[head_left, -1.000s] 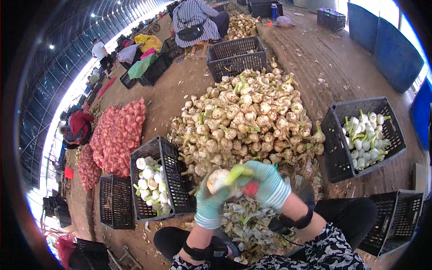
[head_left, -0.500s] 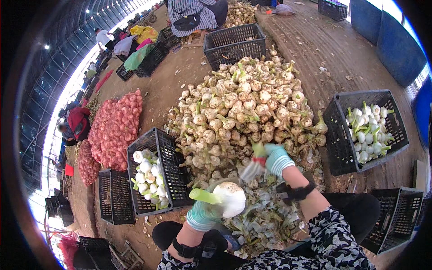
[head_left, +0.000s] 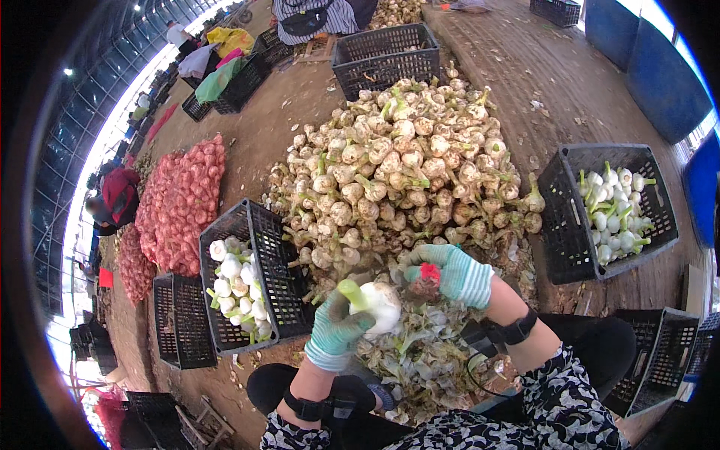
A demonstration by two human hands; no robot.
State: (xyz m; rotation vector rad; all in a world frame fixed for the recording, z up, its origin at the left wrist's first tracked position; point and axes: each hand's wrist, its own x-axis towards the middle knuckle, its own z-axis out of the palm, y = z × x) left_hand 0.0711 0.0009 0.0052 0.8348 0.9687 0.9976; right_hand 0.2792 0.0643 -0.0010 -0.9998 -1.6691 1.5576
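My left hand (head_left: pixel 335 330), in a white and green striped glove, is closed around a large white garlic bulb (head_left: pixel 382 309) with a thick green stem stub. Soil and root marks show on the bulb's far side. Close by on the right, my right hand (head_left: pixel 454 274) in the matching glove grips a small tool with a red part (head_left: pixel 429 273); its working end is blurred and partly hidden beside the bulb. Below both hands lies a heap of stripped garlic skins (head_left: pixel 431 360). Just beyond them rises a big pile of unpeeled garlic bulbs (head_left: pixel 405 157).
Black crates with cleaned garlic stand at left (head_left: pixel 289 300) and right (head_left: pixel 559 225). Another black crate (head_left: pixel 386 64) sits behind the pile. Red net sacks (head_left: pixel 180 202) lie far left. A person in a striped top (head_left: pixel 330 19) sits at the back.
My right hand has come left, closer to the bulb. The garlic is turned, its stem now pointing up, and my left fingers wrap the stem side. The view has shifted slightly.
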